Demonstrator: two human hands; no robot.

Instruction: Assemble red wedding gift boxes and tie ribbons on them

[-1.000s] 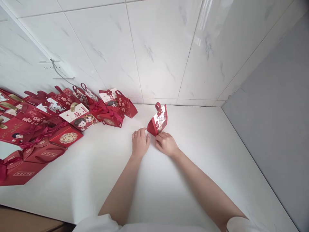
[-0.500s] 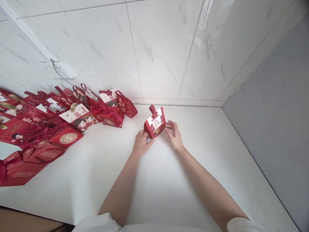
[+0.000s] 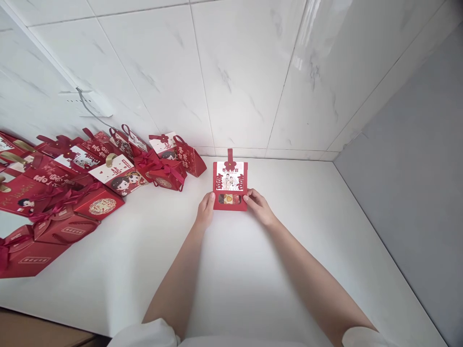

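- Small red box [image 3: 230,185] in front of the person, between both hands, over the far part of the white desk [image 3: 231,270], near the tiled wall [image 3: 238,86]. Can't tell whether its base touches the desk.
- Left hand [image 3: 206,208]: holding the box's lower left edge, thumb at the front, other fingers mostly hidden.
- Right hand [image 3: 261,208]: holding the lower right edge, thumb on the front, fingers curled round the side.
- Box front faces the person: white panel with a printed couple and red characters, clear window [image 3: 230,199] below with small wrapped pieces showing.
- Strap [image 3: 230,155] sticks up from the top, red flower [image 3: 229,166] under it.
- Off to the left, well apart: crowded group of red gift boxes [image 3: 87,193], some with ribbons or loop handles.
- Wall socket [image 3: 97,107] above that group, grey cable [image 3: 87,108] running down from it.
- Grey panel [image 3: 408,159] along the right side.
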